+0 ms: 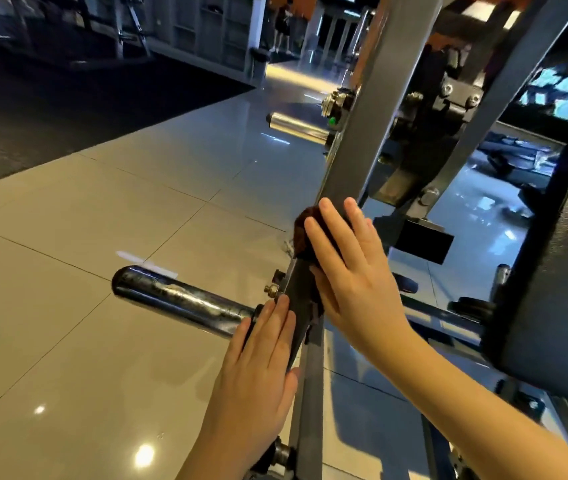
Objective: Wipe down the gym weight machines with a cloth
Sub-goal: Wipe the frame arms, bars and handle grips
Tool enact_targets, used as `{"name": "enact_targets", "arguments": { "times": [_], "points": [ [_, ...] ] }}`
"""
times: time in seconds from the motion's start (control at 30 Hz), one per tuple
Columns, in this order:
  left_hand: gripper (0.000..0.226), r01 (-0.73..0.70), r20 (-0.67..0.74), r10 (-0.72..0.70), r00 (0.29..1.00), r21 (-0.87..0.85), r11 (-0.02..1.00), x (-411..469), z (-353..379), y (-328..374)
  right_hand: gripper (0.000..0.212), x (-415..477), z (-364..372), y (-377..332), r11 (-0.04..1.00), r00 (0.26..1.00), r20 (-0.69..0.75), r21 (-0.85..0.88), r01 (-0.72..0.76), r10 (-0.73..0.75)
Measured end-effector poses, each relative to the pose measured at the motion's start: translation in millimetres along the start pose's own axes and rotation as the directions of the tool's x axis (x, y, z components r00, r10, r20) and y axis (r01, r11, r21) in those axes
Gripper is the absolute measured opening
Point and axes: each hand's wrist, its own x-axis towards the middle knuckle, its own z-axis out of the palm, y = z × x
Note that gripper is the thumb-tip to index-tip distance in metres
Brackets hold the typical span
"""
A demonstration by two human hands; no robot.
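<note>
A grey steel arm of a plate-loaded weight machine slopes up from the bottom centre to the top right. My right hand lies flat with straight fingers on a dark brown cloth, pressing it against the arm. The hand covers most of the cloth. My left hand rests lower on the same arm, fingers straight, beside a brass nut. A chrome weight peg sticks out to the left just above my left hand.
A second chrome peg juts out higher up. A black padded seat or backrest fills the right side. Glossy beige tiles cover the floor at left, with dark rubber matting beyond. A person stands far off.
</note>
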Motion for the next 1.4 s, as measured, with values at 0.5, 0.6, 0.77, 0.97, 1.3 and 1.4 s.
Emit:
{"name": "enact_targets", "arguments": {
  "times": [0.5,0.6,0.77,0.97,1.3,1.4],
  "points": [
    [0.064,-0.121,0.057,0.119,0.991,0.033,0.992,24.9,-23.3,-19.9,0.054,24.2,-17.4,13.0,0.991,0.996,0.046,-0.113,-0.073,0.079],
    [0.062,-0.144,0.064,0.142,0.988,0.021,0.989,25.8,-27.4,-24.0,0.048,48.5,-18.3,14.6,0.964,0.963,-0.085,-0.049,-0.261,0.256],
    [0.061,-0.153,0.082,0.153,0.985,-0.001,0.988,26.2,-33.3,-27.2,0.052,33.3,-4.7,-4.9,0.916,0.912,-0.094,0.065,-0.396,0.4],
    [0.061,-0.127,0.126,0.127,0.984,-0.005,0.992,25.6,-33.6,-25.4,0.048,31.7,-8.7,-0.7,0.961,0.961,-0.057,-0.036,-0.274,0.272],
    [0.062,-0.116,0.143,0.122,0.982,-0.052,0.992,25.9,-33.1,-27.7,0.064,8.5,-3.5,-13.8,0.986,0.991,0.009,-0.102,-0.133,0.135],
    [0.062,-0.171,0.132,0.182,0.974,-0.089,0.981,28.5,-30.2,-37.5,0.052,11.5,-0.9,-20.5,0.971,0.976,-0.034,-0.094,-0.219,0.217]
  ]
}}
